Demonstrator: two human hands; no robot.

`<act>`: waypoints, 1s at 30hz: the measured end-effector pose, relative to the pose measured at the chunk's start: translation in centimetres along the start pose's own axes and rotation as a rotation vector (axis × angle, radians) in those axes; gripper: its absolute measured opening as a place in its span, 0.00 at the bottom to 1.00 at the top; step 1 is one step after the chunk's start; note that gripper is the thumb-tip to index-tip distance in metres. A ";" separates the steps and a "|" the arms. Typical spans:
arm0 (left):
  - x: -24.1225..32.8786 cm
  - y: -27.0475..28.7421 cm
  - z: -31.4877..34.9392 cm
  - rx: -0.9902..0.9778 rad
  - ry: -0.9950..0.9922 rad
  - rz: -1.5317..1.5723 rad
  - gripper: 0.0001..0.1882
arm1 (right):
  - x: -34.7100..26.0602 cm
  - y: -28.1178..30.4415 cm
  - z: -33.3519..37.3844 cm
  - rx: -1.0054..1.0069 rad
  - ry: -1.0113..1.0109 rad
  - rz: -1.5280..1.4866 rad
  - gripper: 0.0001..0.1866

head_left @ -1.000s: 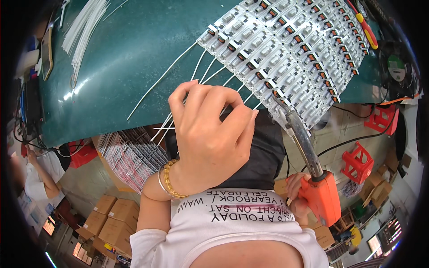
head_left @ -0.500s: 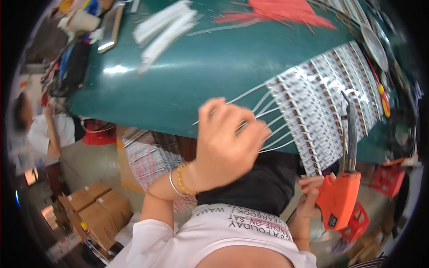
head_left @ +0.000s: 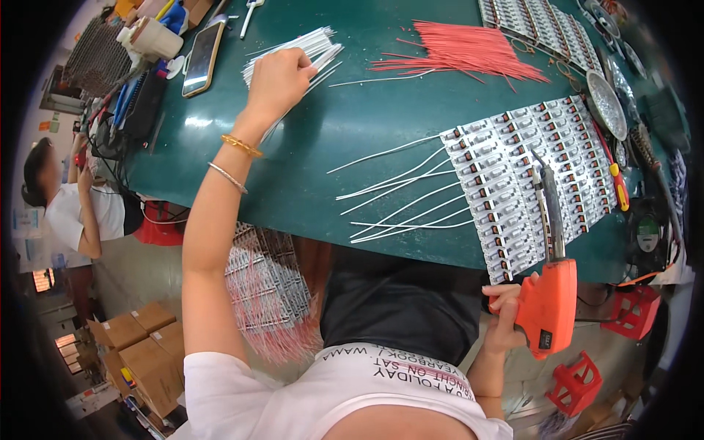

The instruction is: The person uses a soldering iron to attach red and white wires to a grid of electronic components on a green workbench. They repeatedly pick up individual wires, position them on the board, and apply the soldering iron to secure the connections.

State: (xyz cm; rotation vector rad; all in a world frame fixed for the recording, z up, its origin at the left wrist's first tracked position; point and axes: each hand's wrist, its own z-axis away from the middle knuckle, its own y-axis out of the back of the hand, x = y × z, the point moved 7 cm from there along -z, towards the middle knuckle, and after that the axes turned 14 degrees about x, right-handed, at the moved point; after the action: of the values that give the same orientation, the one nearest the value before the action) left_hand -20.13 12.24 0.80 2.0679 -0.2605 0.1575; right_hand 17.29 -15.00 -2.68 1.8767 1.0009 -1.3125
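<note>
Panel (head_left: pixel 504 180) flat on table (head_left: pixel 381 110), white leads (head_left: pixel 425 226) trailing off its left edge. Gun (head_left: pixel 550 312) angled over panel; right hand (head_left: pixel 506 315) has fingers wrapped round its handle. Change: left hand (head_left: pixel 282 77) has gone from leads to loose wires (head_left: pixel 320 40), fingers curled nearly closed; cannot tell whether any wire is pinched. Work at panel reads as paused between leads.

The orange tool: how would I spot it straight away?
On the green table, find the white module panel at the right. The person's right hand holds the orange tool by its near edge. Unlike the slim screwdriver nearby, it is chunky and pistol-shaped with a metal barrel.
</note>
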 end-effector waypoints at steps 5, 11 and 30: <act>0.6 3.3 0.1 0.114 -0.004 -0.027 0.07 | -0.8 3.4 1.6 0.084 -0.023 -0.105 0.29; 8.8 7.2 6.8 -0.041 0.115 0.631 0.07 | -2.2 4.4 4.1 0.063 -0.156 -0.099 0.33; 20.1 4.7 16.6 -0.065 -0.069 0.624 0.05 | -0.8 6.2 8.5 -0.064 -0.420 0.089 0.35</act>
State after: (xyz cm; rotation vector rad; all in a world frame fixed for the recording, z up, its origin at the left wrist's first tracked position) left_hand -1.81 -6.89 1.05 1.8696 -0.9368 0.4475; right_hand 18.38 -25.40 -4.05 1.4928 0.7217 -1.5179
